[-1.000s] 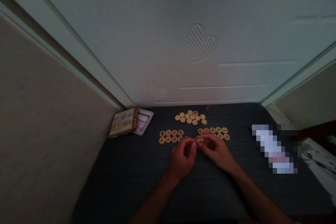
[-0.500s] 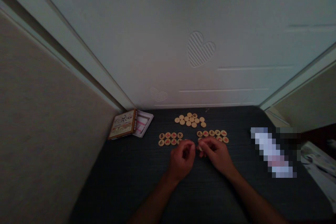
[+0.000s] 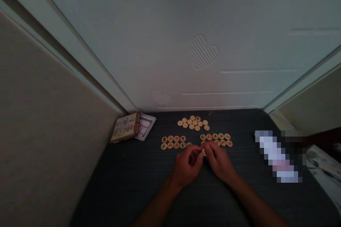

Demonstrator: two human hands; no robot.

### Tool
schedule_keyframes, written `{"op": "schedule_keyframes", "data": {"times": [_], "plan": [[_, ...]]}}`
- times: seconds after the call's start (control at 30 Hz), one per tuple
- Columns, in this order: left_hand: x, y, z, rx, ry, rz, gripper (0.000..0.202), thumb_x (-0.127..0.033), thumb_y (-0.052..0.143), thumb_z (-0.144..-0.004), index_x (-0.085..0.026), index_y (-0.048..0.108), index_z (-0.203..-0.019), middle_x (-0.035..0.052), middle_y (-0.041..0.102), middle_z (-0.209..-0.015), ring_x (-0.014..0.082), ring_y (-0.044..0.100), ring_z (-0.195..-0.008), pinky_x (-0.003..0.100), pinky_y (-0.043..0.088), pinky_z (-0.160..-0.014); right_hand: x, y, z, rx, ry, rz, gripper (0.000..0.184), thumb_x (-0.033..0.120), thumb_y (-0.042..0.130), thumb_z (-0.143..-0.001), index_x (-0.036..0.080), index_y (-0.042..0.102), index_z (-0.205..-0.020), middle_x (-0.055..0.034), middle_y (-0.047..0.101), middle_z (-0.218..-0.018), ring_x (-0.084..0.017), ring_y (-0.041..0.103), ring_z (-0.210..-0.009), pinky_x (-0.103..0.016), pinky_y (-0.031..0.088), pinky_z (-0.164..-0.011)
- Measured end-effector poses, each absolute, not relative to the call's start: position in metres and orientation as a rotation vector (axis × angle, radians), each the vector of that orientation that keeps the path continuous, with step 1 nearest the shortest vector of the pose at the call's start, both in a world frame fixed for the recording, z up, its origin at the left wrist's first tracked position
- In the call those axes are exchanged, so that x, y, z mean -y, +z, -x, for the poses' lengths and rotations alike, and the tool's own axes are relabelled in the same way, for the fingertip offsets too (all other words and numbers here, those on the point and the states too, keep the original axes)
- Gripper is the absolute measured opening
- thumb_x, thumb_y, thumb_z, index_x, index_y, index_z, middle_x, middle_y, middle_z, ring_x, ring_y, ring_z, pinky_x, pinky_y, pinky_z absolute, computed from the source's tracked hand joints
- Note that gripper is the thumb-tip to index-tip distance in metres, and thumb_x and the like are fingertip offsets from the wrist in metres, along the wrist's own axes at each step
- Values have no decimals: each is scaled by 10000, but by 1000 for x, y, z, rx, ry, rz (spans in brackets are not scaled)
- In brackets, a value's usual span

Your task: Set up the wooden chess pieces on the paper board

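In front of me my right hand (image 3: pixel 218 159) pinches a round wooden Chinese chess piece (image 3: pixel 204 152) between thumb and fingers. The fingertips of my left hand (image 3: pixel 186 166) are curled against the left edge of this same piece. Its marking is too small to read. Just beyond my hands lie two groups of face-up pieces with red or black characters, a left group (image 3: pixel 170 145) and a right group (image 3: pixel 209 137), each in two rows. My fingers hide part of the nearer rows.
Farther back lies a loose cluster of mostly blank-side-up pieces (image 3: pixel 191 127), one showing a black character. At the dark table's (image 3: pixel 133 181) back left, a decorated box (image 3: pixel 124 127) overlaps a pale tray (image 3: pixel 146 127). A blurred-out object (image 3: pixel 277 159) lies to the right. A white panel stands behind.
My left hand has moved right, closing the gap to my right hand, and its fingertips now meet the piece. The piece has turned so that more of its face shows.
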State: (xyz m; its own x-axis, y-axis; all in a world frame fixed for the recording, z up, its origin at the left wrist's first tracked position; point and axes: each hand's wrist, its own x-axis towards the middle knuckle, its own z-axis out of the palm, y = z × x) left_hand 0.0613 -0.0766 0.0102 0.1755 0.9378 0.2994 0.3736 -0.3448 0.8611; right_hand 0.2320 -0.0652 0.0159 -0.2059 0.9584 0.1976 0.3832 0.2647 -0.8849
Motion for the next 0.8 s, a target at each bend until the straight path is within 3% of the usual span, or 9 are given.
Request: {"op": "schedule_keyframes", "data": {"times": [0.13,0.27,0.47,0.7,0.8], "plan": [[77,11,-61,-1239,1147,-1756,117,-289,588,-941,-208,610,-1022,-4,692,-753,104,623,-569,197,488,-530,68,13,-232,1653,964,1233,172,400,548,-985,239,596,-951,-2,668,-756,-166,639,-673,-263,501,-621],[80,12,-63,-1198,1145,-1691,231,-290,593,-940,-209,558,-1153,28,729,-871,108,642,-601,211,507,-550,69,10,-233,1639,916,1270,213,396,589,-956,240,564,-813,16,633,-676,-150,604,-597,-251,472,-565],[80,13,-64,-1135,1135,-1717,221,-274,611,-941,-213,581,-1151,1,701,-790,100,610,-571,196,481,-517,69,15,-231,1678,924,1261,194,393,521,-999,243,599,-904,-16,680,-774,-176,665,-681,-279,517,-634],[75,14,-66,-1226,1264,-1662,220,-259,566,-983,-223,657,-1179,58,737,-1021,173,720,-878,288,594,-770,69,17,-228,1663,940,1200,164,373,528,-1004,247,613,-1065,-33,700,-888,-184,685,-766,-299,547,-707],[74,13,-68,-1255,1292,-1662,188,-260,579,-977,-220,684,-1127,64,739,-1037,187,723,-917,306,596,-804,70,15,-227,1638,938,1189,156,338,564,-982,248,590,-1107,-44,698,-933,-193,685,-818,-315,559,-742]]}}
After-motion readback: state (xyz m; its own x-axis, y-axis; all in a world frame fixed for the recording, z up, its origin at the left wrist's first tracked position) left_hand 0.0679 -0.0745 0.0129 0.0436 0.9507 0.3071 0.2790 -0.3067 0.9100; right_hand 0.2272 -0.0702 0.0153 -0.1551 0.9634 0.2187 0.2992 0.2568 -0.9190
